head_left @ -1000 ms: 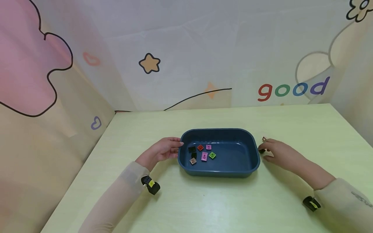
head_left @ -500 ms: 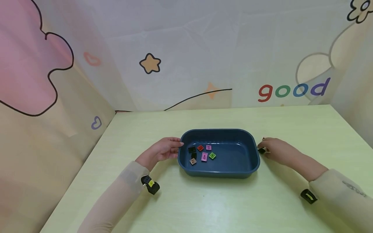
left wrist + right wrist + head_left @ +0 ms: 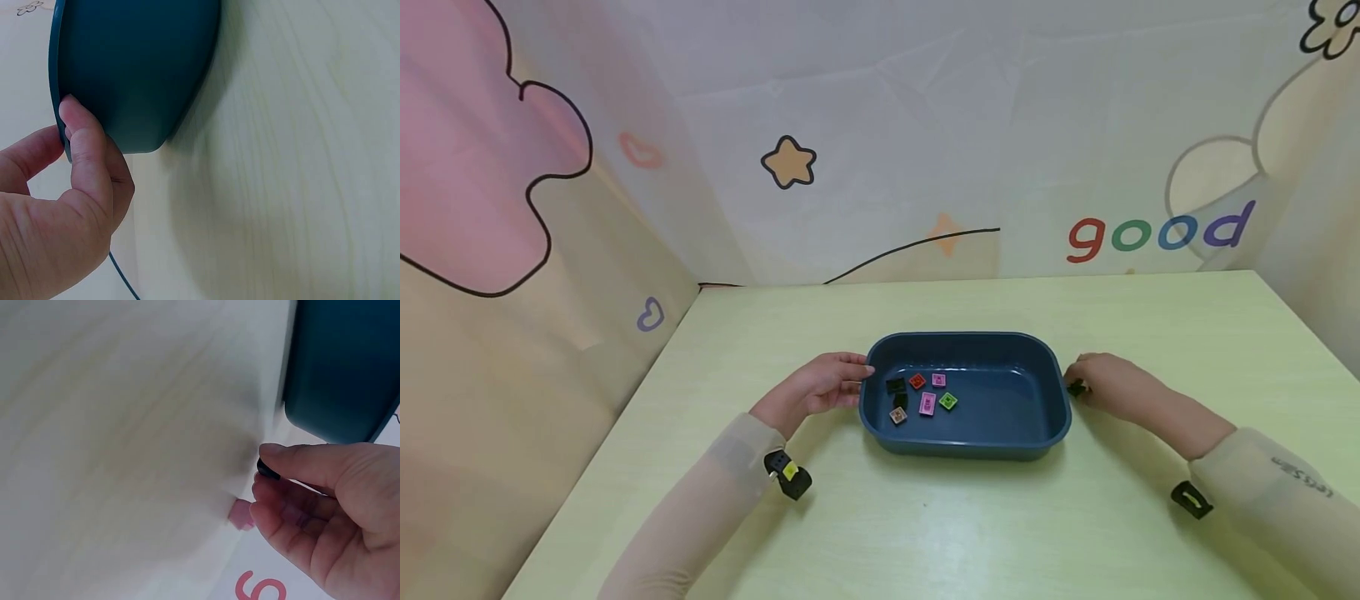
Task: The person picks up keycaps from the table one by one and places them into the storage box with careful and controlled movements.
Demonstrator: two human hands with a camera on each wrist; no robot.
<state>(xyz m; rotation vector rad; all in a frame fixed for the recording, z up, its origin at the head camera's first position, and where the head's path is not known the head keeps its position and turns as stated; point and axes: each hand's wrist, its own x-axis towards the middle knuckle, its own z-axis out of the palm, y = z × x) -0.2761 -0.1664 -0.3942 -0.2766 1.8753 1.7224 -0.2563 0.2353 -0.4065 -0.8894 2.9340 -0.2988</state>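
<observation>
My left hand point(image 3: 820, 386) pinches the left rim of a dark blue plastic tub point(image 3: 966, 451); in the left wrist view, thumb and fingers lie on either side of the rim point(image 3: 56, 69). Just outside the tub's right end, my right hand point(image 3: 1116, 387) holds a small black toy brick point(image 3: 1077, 388) between thumb and fingertips. The right wrist view shows the edge of this black brick point(image 3: 267, 469) in the pinch. A small pink piece point(image 3: 240, 514) lies on the table by those fingertips, partly hidden by a finger.
On the tub's floor, towards its left, lie several small bricks, among them a red brick point(image 3: 917, 381), a pink brick point(image 3: 927, 404), a green brick point(image 3: 948, 402) and a tan brick point(image 3: 898, 415). A printed cloth point(image 3: 880, 167) stands behind the pale table point(image 3: 880, 525).
My right hand has closed its fingers on the black brick beside the tub, and its forearm has shifted slightly leftward. The left hand and the tub stay in place.
</observation>
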